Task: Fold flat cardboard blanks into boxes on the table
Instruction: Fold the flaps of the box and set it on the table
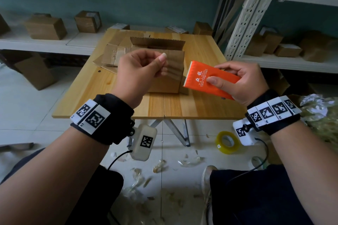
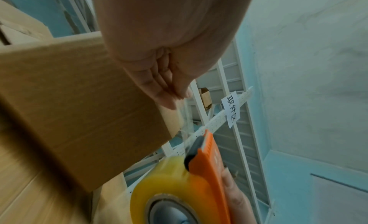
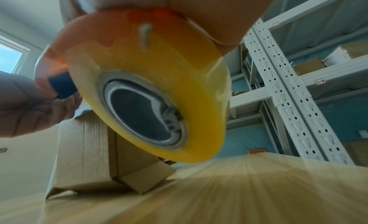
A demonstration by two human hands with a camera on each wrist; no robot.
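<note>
Right hand [image 1: 243, 82] grips tape dispenser [image 1: 212, 80]; left hand [image 1: 140, 71] pinches tape.

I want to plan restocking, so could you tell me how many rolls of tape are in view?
2: one in the orange dispenser held by the right hand, one tape roll on the floor.

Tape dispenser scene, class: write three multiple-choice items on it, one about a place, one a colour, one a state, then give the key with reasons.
1. Where is the spare tape roll?
A on the floor
B on the table
C on a shelf

2. What colour is the tape dispenser?
A blue
B orange
C green

3. What is the left hand doing?
A lying flat on the table
B pinching the clear tape end
C gripping the box

Key: 1 A, it lies on the tiles beside the table leg. 2 B, its body is orange, gripped by the right hand. 3 B, thumb and finger meet on stretched film.
</note>
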